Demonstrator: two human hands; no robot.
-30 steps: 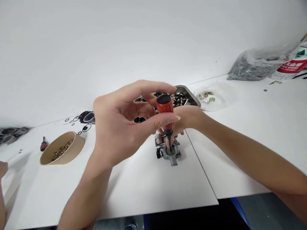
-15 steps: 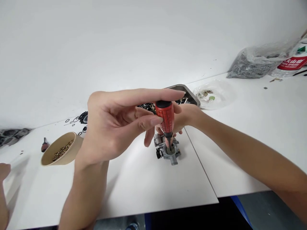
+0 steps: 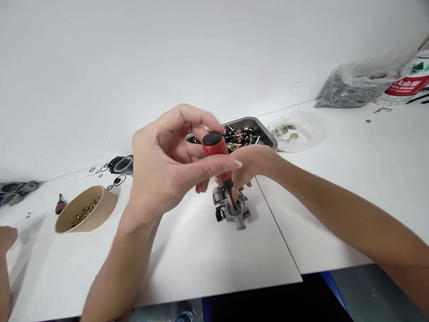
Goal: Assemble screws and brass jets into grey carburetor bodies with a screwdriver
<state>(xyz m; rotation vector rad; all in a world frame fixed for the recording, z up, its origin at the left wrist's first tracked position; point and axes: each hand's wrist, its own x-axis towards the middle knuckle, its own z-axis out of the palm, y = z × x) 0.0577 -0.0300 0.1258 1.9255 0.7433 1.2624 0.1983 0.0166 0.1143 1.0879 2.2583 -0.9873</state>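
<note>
At the middle of the white bench (image 3: 201, 268), the left hand (image 3: 167, 172) is closed around a red screwdriver (image 3: 219, 163), its tip down in a grey metal part (image 3: 231, 212). Behind it, the right hand (image 3: 250, 167) grips that part. A steel tray (image 3: 264, 129) of fittings sits beyond.
</note>
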